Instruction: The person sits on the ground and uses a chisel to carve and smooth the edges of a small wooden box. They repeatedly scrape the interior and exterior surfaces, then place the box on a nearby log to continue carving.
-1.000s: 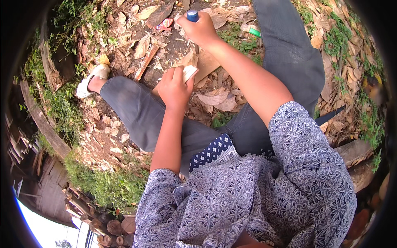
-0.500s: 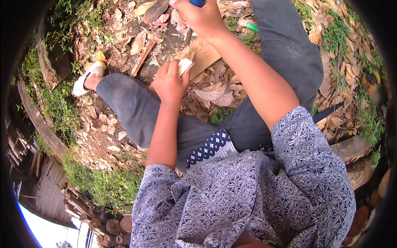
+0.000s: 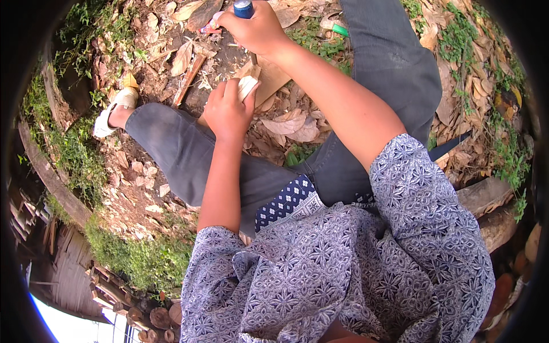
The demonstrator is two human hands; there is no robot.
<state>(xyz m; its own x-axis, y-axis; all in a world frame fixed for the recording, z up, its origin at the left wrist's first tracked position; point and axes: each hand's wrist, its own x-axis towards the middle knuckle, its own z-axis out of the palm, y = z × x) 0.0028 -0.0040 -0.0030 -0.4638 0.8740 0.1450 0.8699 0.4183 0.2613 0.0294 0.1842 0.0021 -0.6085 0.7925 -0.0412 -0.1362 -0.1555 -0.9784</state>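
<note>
My right hand (image 3: 254,28) is wrapped round the blue handle of a chisel (image 3: 243,8), held upright with its metal-capped end up. Its narrow blade points down below my fist and meets or nearly meets the end of a pale carved piece of wood (image 3: 247,86). That wood is gripped in my left hand (image 3: 229,111), fingers curled over it and thumb along its right side. Beneath the wood lies a flat brown board (image 3: 275,80), partly covered by my hands. Whether the blade cuts into the wood cannot be made out.
My legs (image 3: 394,68) spread to either side of the work. Dry leaves (image 3: 291,126) and wood scraps cover the ground. A split stick (image 3: 189,80) lies left of the board, a green plastic piece (image 3: 341,30) by my right leg. Cut logs (image 3: 160,317) are stacked at lower left.
My right hand with the chisel has moved left and slightly down, bringing more of the handle into view. My left hand still holds the wood. The whole view has shifted a little.
</note>
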